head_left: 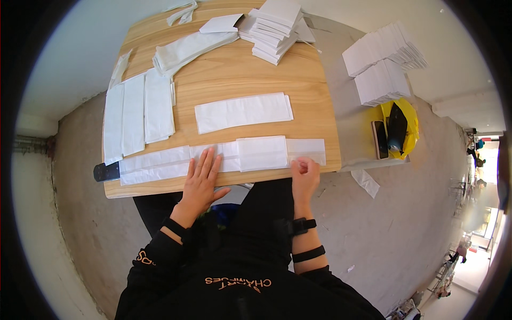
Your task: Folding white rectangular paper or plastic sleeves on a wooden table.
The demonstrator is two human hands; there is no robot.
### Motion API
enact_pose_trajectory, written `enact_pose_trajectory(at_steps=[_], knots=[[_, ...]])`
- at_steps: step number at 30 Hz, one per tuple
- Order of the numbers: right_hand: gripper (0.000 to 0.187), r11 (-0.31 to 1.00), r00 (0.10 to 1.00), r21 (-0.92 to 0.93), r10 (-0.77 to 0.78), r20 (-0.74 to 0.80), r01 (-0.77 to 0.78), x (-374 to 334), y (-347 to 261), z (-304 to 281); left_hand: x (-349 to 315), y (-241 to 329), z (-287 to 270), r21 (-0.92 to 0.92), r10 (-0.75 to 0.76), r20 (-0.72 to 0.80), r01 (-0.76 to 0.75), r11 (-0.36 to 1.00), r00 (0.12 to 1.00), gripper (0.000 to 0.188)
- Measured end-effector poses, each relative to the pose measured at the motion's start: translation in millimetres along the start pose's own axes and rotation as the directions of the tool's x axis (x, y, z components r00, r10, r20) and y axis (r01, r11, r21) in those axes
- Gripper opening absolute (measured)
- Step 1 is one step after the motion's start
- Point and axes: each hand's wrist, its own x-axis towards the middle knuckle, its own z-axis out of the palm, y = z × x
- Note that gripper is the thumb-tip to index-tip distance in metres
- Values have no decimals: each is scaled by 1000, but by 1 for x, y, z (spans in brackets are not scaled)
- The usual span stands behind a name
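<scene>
Along the near edge of the wooden table lies a row of thin white sleeves, overlapping end to end. My left hand rests flat on the row, fingers stretched out. A more opaque white rectangular piece lies to its right, then a translucent end section. At the lower edge of that end my right hand has its fingers curled in a pinch; what they hold, if anything, is hidden. Just beyond the row lies a flat white stack of sleeves.
More white sleeves lie at the table's left, above a dark phone-like object. White cards are piled at the back. On a grey surface to the right stand stacked white cards, a yellow bag and a phone.
</scene>
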Motion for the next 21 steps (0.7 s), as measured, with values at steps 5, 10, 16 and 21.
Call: enact_pose_trajectory(at_steps=[5, 10, 16, 21], knots=[[44, 938, 989, -342, -100, -105, 59, 26, 24, -26, 0, -1, 0, -1, 0, 17, 0, 1000, 1000, 95], [57, 820, 994, -572, -56, -92, -7, 45, 34, -40, 3, -3, 2, 5, 11, 24, -11, 1000, 1000, 95], [50, 879, 961, -416, 275, 43, -233, 59, 26, -45, 2, -5, 1, 5, 28, 3, -28, 1000, 1000, 95], [39, 948, 956, -195, 275, 96, -253, 66, 55, -44, 4, -3, -3, -34, 17, 38, -16, 999, 999, 93]])
